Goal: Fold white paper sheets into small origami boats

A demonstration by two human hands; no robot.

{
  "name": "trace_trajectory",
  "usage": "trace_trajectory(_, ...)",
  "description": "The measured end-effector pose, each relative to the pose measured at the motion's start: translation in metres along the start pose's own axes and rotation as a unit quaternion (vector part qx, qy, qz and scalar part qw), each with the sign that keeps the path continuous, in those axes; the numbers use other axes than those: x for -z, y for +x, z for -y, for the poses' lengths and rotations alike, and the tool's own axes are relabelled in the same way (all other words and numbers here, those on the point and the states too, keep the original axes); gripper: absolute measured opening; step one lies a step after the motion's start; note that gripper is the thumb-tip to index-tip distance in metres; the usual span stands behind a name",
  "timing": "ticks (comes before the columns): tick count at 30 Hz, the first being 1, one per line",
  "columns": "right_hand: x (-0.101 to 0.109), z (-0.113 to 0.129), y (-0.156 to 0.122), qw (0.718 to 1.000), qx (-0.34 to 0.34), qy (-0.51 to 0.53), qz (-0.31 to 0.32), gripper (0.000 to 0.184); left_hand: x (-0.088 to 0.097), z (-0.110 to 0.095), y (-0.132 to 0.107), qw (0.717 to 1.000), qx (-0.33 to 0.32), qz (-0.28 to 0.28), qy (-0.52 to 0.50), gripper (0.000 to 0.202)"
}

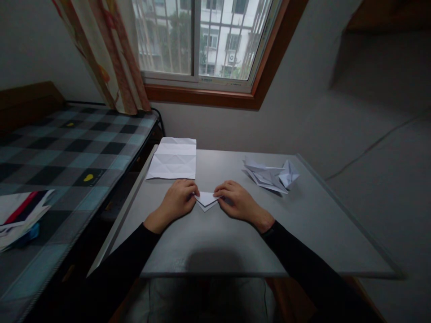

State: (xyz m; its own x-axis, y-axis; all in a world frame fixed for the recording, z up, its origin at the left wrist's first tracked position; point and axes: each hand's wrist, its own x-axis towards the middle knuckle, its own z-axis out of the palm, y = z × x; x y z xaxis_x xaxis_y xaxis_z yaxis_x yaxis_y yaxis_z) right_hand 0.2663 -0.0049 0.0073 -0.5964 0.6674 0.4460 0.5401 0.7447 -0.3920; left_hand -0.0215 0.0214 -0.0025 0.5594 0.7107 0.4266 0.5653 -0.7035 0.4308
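Observation:
A small folded piece of white paper (206, 198) lies low over the middle of the table, its layered point facing me. My left hand (181, 197) pinches its left corner between thumb and fingers. On the opposite corner, my right hand (235, 199) holds the paper in the same kind of pinch. The fingertips of both hands cover the outer ends of the paper. Just beyond my left hand is a creased white paper sheet (175, 159), spread out nearly flat. Several folded white paper pieces (269, 174) lie in a loose pile beyond my right hand.
The pale table (303, 233) stands against the wall below a barred window (222, 45). To the left is a bed (101, 143) with a checked cover, and printed papers or bags (23, 215) on it. A patterned curtain (117, 58) hangs beside the window.

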Motion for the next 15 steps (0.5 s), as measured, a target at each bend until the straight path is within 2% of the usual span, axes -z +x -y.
trace_trajectory(4, 0.001, 0.004, 0.000, 1.000, 0.005, -0.003, 0.013, 0.022, 0.001, -0.003, -0.001, 1.000, 0.007, 0.013, -0.016, 0.012)
trace_trajectory(6, -0.003, 0.006, 0.000, 1.000, 0.002, -0.007, 0.025, 0.027, -0.001, -0.003, -0.002, 1.000, 0.015, 0.015, -0.017, 0.002)
trace_trajectory(7, -0.006, 0.009, 0.000, 0.999, -0.002, -0.012, 0.039, 0.032, -0.002, -0.003, -0.002, 1.000, 0.018, 0.016, -0.017, 0.006)
trace_trajectory(12, -0.026, 0.024, -0.008, 0.991, -0.047, -0.056, 0.113, 0.076, -0.006, 0.000, -0.003, 0.999, 0.029, 0.019, -0.024, 0.014)
trace_trajectory(15, -0.030, 0.029, -0.016, 0.986, -0.062, -0.081, 0.130, 0.087, -0.006, 0.002, -0.003, 0.999, 0.033, 0.027, -0.019, 0.023)
